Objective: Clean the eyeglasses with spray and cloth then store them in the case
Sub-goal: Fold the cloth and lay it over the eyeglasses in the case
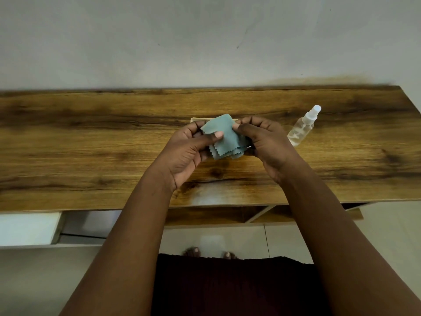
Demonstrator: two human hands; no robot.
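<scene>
Both hands grip cloth over worktop.
Left hand [189, 147] and right hand [262, 142] pinch the teal cloth [224, 137], zigzag edge toward the near edge; spray bottle [304, 126] lies nozzle toward the far right corner of the wooden worktop [91, 144].

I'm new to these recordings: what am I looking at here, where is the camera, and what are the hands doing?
There is no machine here. One wide-angle camera worn on a person's head looks forward and down, so the two bare arms come in from the bottom. The left hand and the right hand together hold a teal pinked-edge cleaning cloth above a long brown wood-grain table, fingers curled round it. The cloth wraps something dark, probably the eyeglasses, mostly hidden. A clear plastic spray bottle with a white cap stands on the table, to the right of the hands. Behind the hands a pale flat edge shows, possibly the case.
</scene>
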